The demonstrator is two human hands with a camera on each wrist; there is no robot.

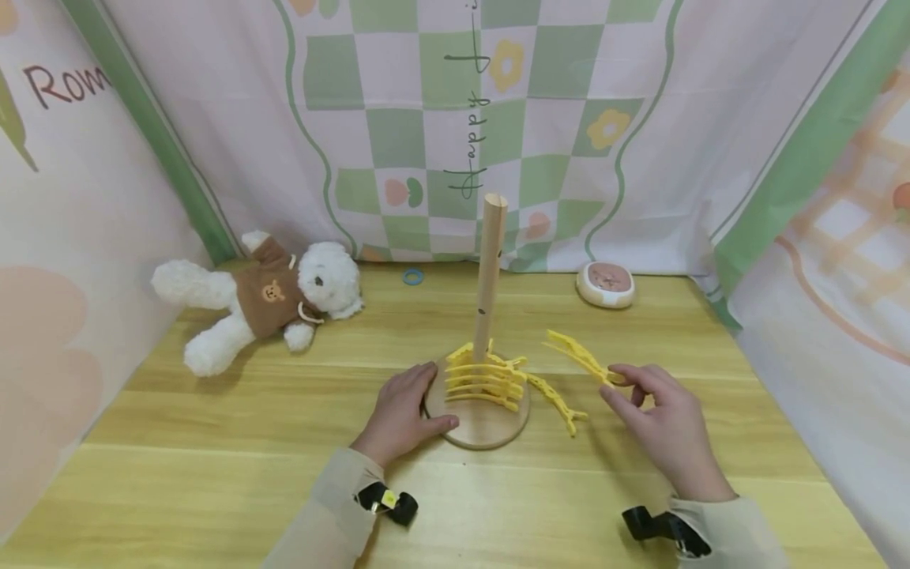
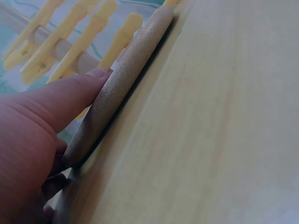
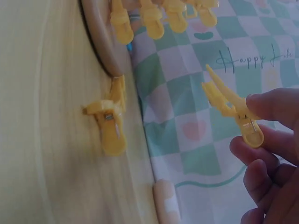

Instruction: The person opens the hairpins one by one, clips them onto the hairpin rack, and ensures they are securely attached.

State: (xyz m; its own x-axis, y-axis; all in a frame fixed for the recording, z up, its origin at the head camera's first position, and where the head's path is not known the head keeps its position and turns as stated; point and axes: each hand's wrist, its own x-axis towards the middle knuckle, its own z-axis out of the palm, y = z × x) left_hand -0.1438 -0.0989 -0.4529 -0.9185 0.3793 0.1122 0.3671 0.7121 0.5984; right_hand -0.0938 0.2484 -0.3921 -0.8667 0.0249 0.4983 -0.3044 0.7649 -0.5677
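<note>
A round wooden base carries an upright wooden post. Several yellow hair clips are stacked around the post's lower end. My left hand grips the left side of the base, its thumb against the rim in the left wrist view. To the right of the stand, my right hand pinches another yellow hair clip by its handle end, above the table. That clip's two arms are spread apart. A loose yellow hair clip lies beside the base's right edge.
A white plush toy in a brown top lies at the back left of the wooden table. Near the back edge are a blue ring and a rounded white-and-pink device. Patterned curtains stand behind.
</note>
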